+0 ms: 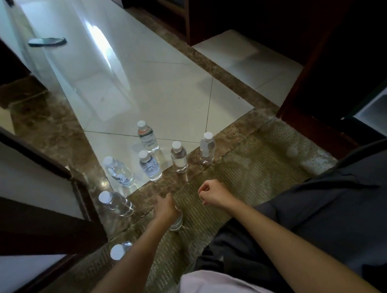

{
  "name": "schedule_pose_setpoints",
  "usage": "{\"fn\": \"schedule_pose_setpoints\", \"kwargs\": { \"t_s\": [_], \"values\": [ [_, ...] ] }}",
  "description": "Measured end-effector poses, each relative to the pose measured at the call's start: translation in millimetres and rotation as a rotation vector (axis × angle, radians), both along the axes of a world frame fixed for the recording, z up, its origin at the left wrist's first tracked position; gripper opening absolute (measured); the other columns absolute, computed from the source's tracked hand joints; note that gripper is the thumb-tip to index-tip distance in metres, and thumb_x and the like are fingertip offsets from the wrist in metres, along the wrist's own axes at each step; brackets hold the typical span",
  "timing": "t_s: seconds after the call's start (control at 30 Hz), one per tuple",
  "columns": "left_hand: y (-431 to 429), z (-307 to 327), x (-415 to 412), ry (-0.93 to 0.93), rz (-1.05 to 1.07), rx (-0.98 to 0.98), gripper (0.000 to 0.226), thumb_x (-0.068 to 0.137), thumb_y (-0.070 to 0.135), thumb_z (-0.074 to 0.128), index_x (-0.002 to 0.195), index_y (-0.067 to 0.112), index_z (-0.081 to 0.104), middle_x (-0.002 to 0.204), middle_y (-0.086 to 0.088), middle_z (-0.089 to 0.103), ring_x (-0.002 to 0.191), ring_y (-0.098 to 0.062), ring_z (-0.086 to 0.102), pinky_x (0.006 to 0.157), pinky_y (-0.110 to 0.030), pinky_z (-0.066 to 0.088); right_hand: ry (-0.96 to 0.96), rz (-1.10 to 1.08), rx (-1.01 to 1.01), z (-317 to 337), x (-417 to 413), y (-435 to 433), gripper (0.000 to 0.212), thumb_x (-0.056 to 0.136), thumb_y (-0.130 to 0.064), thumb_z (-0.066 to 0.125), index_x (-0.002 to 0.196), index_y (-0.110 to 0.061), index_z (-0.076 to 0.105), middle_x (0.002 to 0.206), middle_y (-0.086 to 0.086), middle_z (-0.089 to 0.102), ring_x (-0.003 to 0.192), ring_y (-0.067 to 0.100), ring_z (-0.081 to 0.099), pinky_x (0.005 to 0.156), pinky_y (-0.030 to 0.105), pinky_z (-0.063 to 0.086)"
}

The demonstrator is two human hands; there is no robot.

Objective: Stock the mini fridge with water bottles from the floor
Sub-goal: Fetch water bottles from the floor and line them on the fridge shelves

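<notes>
The left hand (165, 207) curls over the top of a clear plastic water bottle (177, 222) and grips it where it stands on a ribbed, olive woven mat (245, 166); only the bottle's rounded transparent base shows below the wrist. The right hand (213, 193) hovers near it, fingers curled into a fist with nothing in it. More white-capped, cylindrical bottles stand upright on the floor ahead: a far labelled bottle (146, 137) and a near labelled bottle (150, 166) on glossy white tile (162, 92), and a plain bottle (207, 149) on the mottled brown marble border (53, 135). At the right edge a pale interior (378, 107) shows past a dark wooden frame (308, 95); I cannot tell whether it is the fridge
</notes>
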State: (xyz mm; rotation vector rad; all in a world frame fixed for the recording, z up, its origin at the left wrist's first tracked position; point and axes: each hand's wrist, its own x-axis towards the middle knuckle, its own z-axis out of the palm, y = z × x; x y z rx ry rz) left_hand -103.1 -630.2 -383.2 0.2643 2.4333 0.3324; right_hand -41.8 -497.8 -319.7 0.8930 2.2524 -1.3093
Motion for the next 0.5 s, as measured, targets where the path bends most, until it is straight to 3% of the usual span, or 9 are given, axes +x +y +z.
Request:
{"fn": "schedule_pose_setpoints", "kwargs": {
  "t_s": [0.2, 0.3, 0.43, 0.5],
  "values": [
    [9.4, -2.1, 3.5, 0.05, 0.121, 0.117, 0.023, 0.078, 0.012, 0.068, 0.097, 0.011, 0.055, 0.123, -0.017, 0.046, 0.113, -0.032, 0.047, 0.092, -0.036, 0.044, -0.02, 0.041, 0.014, 0.6, 2.7, 1.4, 0.021, 0.088, -0.011, 0.05, 0.103, -0.004, 0.062, 0.11, 0.013, 0.065, 0.098, 0.025, 0.063, 0.085, 0.034, 0.051],
    [16.3, 0.0, 5.1, 0.092, 0.175, 0.181, 0.03, 0.074, 0.015, 0.073, 0.1, 0.005, 0.062, 0.118, -0.015, 0.051, 0.108, -0.03, 0.053, 0.089, -0.037, 0.049, -0.035, 0.085, 0.043, 6.1, 4.0, 9.7, 0.024, 0.088, -0.01, 0.049, 0.106, -0.003, 0.064, 0.112, 0.014, 0.066, 0.103, 0.026, 0.062, 0.087, 0.034, 0.049],
    [41.4, 26.5, 3.7, 0.131, 0.162, 0.332, 0.021, 0.072, 0.013, 0.074, 0.089, 0.004, 0.067, 0.105, -0.016, 0.061, 0.096, -0.028, 0.059, 0.079, -0.039, 0.055, -0.024, 0.101, 0.053, 19.9, 1.5, 33.8, 0.023, 0.087, -0.006, 0.05, 0.104, 0.001, 0.064, 0.112, 0.018, 0.066, 0.087, 0.021, 0.058, 0.088, 0.038, 0.05],
    [60.8, 48.6, 2.2, 0.154, 0.104, 0.413, 0.015, 0.072, 0.01, 0.072, 0.086, 0.003, 0.068, 0.098, -0.015, 0.066, 0.088, -0.025, 0.061, 0.074, -0.036, 0.055, -0.007, 0.101, 0.081, 33.4, 1.6, 50.3, 0.023, 0.087, -0.005, 0.05, 0.106, 0.001, 0.063, 0.112, 0.018, 0.065, 0.091, 0.023, 0.059, 0.084, 0.034, 0.049]
  ]
}}
